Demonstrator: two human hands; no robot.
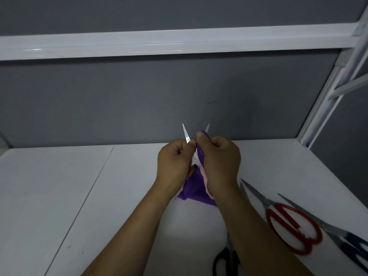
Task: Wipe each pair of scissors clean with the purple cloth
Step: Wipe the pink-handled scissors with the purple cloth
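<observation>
I hold a pair of scissors with pink handles (187, 136) above the white table, blades spread and pointing up. My left hand (174, 162) grips the left blade. My right hand (220, 162) pinches the purple cloth (194, 188) around the right blade, whose tip shows above my fingers. The cloth hangs down between my wrists. Red-handled scissors (292, 226) lie on the table at the right. Beside them are dark blue-handled scissors (338, 234). Black-handled scissors (225, 259) lie partly hidden under my right forearm.
The white table (99, 196) has a seam running down its left part. A grey wall stands behind, with a white shelf rail (179, 42) above and a white frame post (326, 100) at the right.
</observation>
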